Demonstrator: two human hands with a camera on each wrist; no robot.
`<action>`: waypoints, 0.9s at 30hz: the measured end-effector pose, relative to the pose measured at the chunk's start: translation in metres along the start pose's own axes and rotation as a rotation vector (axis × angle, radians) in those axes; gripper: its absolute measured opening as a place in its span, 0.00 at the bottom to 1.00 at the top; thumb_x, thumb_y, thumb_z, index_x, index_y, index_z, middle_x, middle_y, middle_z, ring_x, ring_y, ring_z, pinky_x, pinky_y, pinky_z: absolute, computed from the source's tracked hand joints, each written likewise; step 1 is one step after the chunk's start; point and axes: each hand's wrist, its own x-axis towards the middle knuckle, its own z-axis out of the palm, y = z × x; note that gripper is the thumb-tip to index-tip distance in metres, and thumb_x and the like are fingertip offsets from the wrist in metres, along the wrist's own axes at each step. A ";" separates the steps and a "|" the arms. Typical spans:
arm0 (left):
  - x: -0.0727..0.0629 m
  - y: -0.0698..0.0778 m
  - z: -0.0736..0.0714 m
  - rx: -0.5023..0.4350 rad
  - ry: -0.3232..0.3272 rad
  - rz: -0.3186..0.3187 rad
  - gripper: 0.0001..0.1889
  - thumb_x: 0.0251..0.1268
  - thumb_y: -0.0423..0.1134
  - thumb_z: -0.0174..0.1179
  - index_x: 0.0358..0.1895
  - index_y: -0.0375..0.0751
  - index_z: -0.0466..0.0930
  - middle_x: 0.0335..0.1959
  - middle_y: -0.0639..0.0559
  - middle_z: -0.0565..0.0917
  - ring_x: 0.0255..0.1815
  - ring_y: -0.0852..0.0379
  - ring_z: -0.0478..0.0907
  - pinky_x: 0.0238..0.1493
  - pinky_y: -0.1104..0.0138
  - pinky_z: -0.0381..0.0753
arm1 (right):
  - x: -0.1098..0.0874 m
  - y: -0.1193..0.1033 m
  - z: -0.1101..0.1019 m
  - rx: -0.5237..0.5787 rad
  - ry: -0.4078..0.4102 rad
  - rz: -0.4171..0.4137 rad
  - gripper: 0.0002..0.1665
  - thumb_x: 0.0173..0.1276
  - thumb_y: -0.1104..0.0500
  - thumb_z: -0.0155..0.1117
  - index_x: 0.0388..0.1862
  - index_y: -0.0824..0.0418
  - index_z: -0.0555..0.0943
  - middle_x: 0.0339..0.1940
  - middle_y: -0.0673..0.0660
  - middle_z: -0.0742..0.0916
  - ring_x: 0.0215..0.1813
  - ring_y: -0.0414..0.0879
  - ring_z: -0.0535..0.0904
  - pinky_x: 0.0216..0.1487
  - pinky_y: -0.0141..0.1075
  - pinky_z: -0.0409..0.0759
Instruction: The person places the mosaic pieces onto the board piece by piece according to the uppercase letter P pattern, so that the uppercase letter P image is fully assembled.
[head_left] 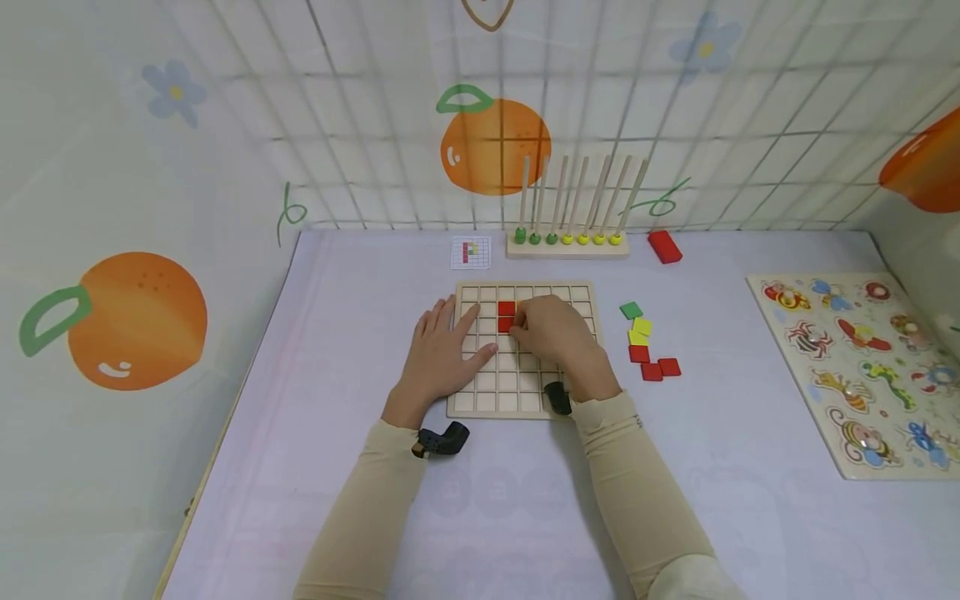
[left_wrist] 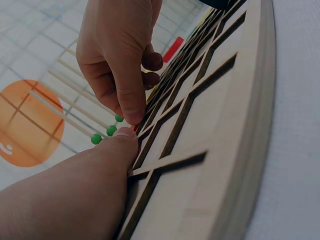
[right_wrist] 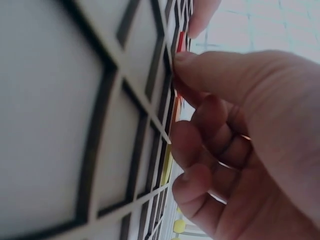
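Observation:
A wooden grid board (head_left: 486, 405) lies on the table with two red square tiles (head_left: 507, 308) in neighbouring cells of one column. My right hand (head_left: 557, 332) is over the board's right half, thumb and index finger pinching at the lower red tile (head_left: 505, 324). In the right wrist view, a yellow tile (right_wrist: 166, 164) sits in the grid beyond the curled fingers. My left hand (head_left: 438, 354) rests on the board's left edge, fingers spread, thumb reaching over the cells. My right palm hides several cells in the head view.
Loose green (head_left: 631, 310), yellow (head_left: 641, 327) and red tiles (head_left: 669, 367) lie right of the board. Behind it are a small pattern card (head_left: 471, 252), a peg stand (head_left: 567, 250) with green and yellow beads, and a red block (head_left: 664, 247). An insect puzzle board (head_left: 832, 408) lies far right.

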 end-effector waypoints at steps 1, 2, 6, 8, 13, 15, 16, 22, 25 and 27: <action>0.000 0.000 0.000 0.000 0.000 0.000 0.41 0.71 0.70 0.46 0.82 0.57 0.55 0.85 0.43 0.48 0.86 0.43 0.41 0.84 0.45 0.43 | 0.000 0.000 0.000 -0.001 0.000 0.001 0.11 0.73 0.51 0.65 0.38 0.57 0.86 0.35 0.52 0.90 0.33 0.46 0.80 0.38 0.39 0.80; 0.000 0.001 0.000 0.001 -0.001 0.000 0.41 0.71 0.70 0.46 0.82 0.57 0.55 0.85 0.43 0.48 0.86 0.43 0.41 0.84 0.45 0.43 | 0.000 -0.001 0.000 -0.001 -0.002 0.004 0.11 0.73 0.51 0.65 0.38 0.57 0.86 0.35 0.52 0.90 0.34 0.46 0.80 0.39 0.39 0.80; 0.000 0.001 -0.001 -0.001 -0.002 0.000 0.41 0.71 0.70 0.46 0.82 0.57 0.55 0.85 0.43 0.48 0.86 0.43 0.41 0.84 0.45 0.43 | 0.000 -0.001 -0.001 0.002 -0.002 0.006 0.11 0.73 0.51 0.65 0.38 0.57 0.86 0.35 0.53 0.90 0.34 0.46 0.80 0.39 0.39 0.80; -0.001 0.002 -0.002 -0.001 -0.004 -0.001 0.41 0.71 0.70 0.46 0.82 0.57 0.54 0.85 0.42 0.48 0.86 0.42 0.41 0.84 0.45 0.43 | 0.000 -0.001 -0.001 0.006 -0.001 0.005 0.11 0.73 0.52 0.65 0.38 0.58 0.87 0.35 0.53 0.90 0.34 0.46 0.80 0.38 0.39 0.80; -0.001 0.002 -0.002 0.000 -0.007 -0.002 0.41 0.71 0.70 0.46 0.82 0.57 0.54 0.85 0.43 0.48 0.86 0.43 0.41 0.84 0.44 0.43 | -0.001 0.000 -0.001 0.029 -0.004 0.005 0.10 0.73 0.52 0.65 0.38 0.58 0.87 0.35 0.53 0.90 0.34 0.46 0.80 0.37 0.38 0.79; -0.001 0.002 -0.003 0.002 -0.007 -0.004 0.41 0.71 0.71 0.45 0.82 0.57 0.54 0.85 0.43 0.48 0.86 0.43 0.41 0.84 0.45 0.43 | -0.001 0.000 -0.002 0.041 -0.010 0.004 0.10 0.73 0.53 0.65 0.39 0.58 0.88 0.36 0.53 0.90 0.34 0.46 0.80 0.38 0.38 0.80; -0.001 0.002 -0.003 0.001 -0.007 -0.005 0.41 0.71 0.71 0.46 0.82 0.57 0.54 0.85 0.43 0.48 0.86 0.43 0.41 0.84 0.45 0.43 | -0.002 0.000 -0.003 0.045 -0.014 0.001 0.10 0.73 0.53 0.65 0.40 0.58 0.88 0.36 0.53 0.90 0.35 0.46 0.80 0.39 0.39 0.80; -0.002 0.002 -0.003 -0.004 -0.008 -0.007 0.40 0.71 0.70 0.46 0.82 0.58 0.55 0.85 0.43 0.48 0.86 0.43 0.41 0.84 0.45 0.43 | -0.006 0.000 -0.005 0.069 -0.057 -0.006 0.13 0.72 0.53 0.66 0.47 0.59 0.89 0.38 0.53 0.90 0.35 0.46 0.80 0.40 0.38 0.80; -0.002 0.002 -0.003 -0.008 -0.012 -0.003 0.39 0.72 0.70 0.46 0.82 0.60 0.56 0.85 0.43 0.48 0.86 0.43 0.40 0.84 0.45 0.42 | -0.009 0.000 -0.006 0.062 -0.079 -0.020 0.15 0.72 0.53 0.67 0.50 0.59 0.88 0.38 0.52 0.89 0.34 0.46 0.79 0.39 0.36 0.78; -0.002 0.002 -0.003 -0.008 -0.012 0.000 0.39 0.72 0.70 0.46 0.81 0.61 0.57 0.85 0.42 0.47 0.86 0.43 0.40 0.84 0.45 0.43 | -0.011 0.001 -0.006 0.059 -0.087 -0.042 0.15 0.72 0.53 0.67 0.51 0.59 0.88 0.35 0.52 0.88 0.33 0.46 0.78 0.37 0.35 0.77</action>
